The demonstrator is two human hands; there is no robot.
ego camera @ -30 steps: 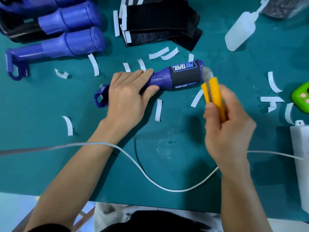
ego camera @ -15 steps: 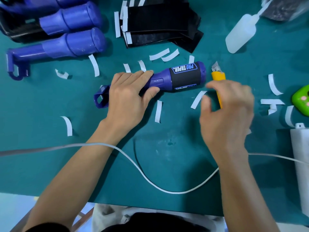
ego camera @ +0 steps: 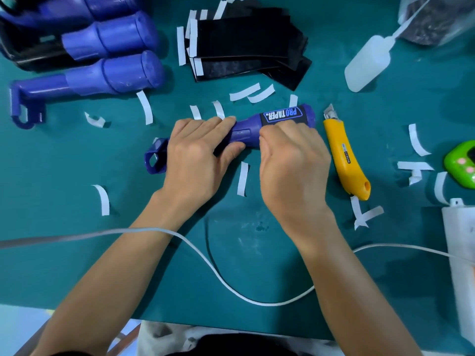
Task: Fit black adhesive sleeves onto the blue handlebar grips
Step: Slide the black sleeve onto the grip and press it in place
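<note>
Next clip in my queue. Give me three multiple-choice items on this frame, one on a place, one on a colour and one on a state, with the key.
1. Where is the utility knife?
A. On the green mat, just right of the held grip
B. On the floor
C. In a toolbox

2. What colour is the small device at the right edge?
A. Red
B. Green
C. Grey

3. What state is the held grip in?
A. Bare
B. Snapped in two
C. Wrapped in a black sleeve

Key:
1 A: the knife lies flat on the mat beside the grip, with no hand on it.
2 B: its casing is bright green.
3 C: the sleeve, lettered PRO TAPER, rings the grip's thick end.
</note>
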